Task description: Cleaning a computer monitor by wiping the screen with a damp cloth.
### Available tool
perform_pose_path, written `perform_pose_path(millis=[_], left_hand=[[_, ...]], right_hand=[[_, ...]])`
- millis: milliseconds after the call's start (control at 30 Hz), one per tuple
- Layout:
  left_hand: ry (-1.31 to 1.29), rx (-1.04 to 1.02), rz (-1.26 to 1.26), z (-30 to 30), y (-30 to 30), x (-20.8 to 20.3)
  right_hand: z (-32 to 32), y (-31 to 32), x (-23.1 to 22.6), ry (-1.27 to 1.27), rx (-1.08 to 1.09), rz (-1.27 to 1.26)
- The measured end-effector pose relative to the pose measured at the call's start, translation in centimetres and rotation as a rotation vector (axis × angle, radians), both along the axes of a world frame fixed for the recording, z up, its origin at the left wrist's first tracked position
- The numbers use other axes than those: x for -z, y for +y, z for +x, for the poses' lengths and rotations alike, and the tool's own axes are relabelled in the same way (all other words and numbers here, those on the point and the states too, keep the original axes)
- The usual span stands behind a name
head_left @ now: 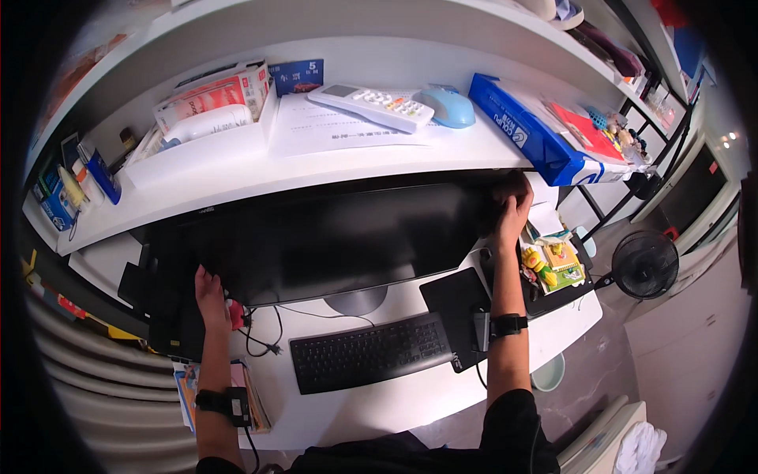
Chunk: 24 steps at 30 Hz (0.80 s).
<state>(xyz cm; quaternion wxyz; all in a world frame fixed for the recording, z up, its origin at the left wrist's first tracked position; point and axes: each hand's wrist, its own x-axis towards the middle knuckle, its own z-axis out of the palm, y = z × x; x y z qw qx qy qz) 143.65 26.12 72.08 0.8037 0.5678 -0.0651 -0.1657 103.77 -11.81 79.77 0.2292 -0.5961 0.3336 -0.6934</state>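
Between left hand (210, 297) and right hand (514, 207), black monitor (355, 243)

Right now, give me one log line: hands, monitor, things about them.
left hand: left side of monitor, grip unclear | right hand: right side, grip unclear | keyboard: before monitor | shelf: remote, blue mouse

I wear a black short-sleeved shirt (513, 430). My left hand (209, 298) and right hand (515, 207): bare. Left forearm (215, 355): black strap (209, 400), small dark box (238, 407), black cable (251, 444). Right forearm (508, 283): black band (509, 325), grey-black case (482, 332), dark cord (480, 376).
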Motion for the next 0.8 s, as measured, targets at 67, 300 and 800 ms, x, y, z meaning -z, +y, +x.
perform_pose_path(millis=[67,300,800], left_hand=[[-0.070,0.040,-0.046,0.4,0.3,0.7],[-0.154,0.098,-0.005,-1.8,0.0,-1.3],[-0.059,0.146,0.051,0.4,1.4,-0.9]], right_hand=[[0.9,1.2,3.0,-0.091,-0.028,0.089],[1.5,3.5,16.8,0.002,0.179,0.327],[-0.2,5.8,14.4,-0.066,0.222,0.299]])
